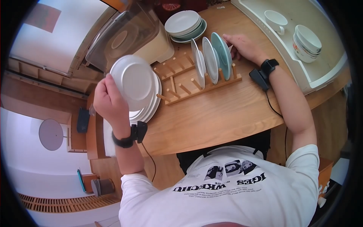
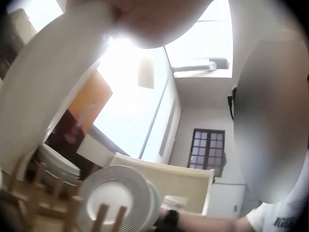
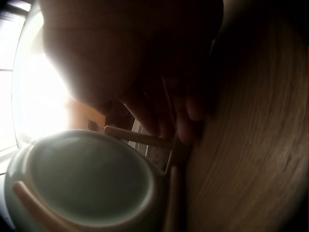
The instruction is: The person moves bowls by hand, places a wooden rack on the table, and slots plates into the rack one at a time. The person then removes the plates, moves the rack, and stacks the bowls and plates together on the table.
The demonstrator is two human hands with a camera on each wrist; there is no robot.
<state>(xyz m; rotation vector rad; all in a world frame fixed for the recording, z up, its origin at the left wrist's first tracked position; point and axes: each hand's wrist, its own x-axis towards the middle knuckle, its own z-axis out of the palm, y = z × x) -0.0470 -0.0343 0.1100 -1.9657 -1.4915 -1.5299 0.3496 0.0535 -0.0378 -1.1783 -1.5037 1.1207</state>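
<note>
My left hand (image 1: 111,100) pinches the rim of a white plate (image 1: 137,80), which is tilted over a stack of white plates (image 1: 154,108) at the rack's left end. In the left wrist view this plate (image 2: 43,82) stands close, side-on. The wooden dish rack (image 1: 181,99) has two rows of pegs. Upright at its right part are a plate with a lined rim (image 1: 198,62), a white plate (image 1: 210,62) and a pale green plate (image 1: 224,56). My right hand (image 1: 244,47) is beside the green plate, its relaxed fingers (image 3: 181,128) right at the rack's end.
Behind the rack sits a pile of white and green dishes (image 1: 183,22). At back left is a box with a clear lid (image 1: 124,36). A cream tray (image 1: 261,28) on the right holds a white cup (image 1: 275,20) and stacked bowls (image 1: 307,43). Cables trail from both wrist cameras.
</note>
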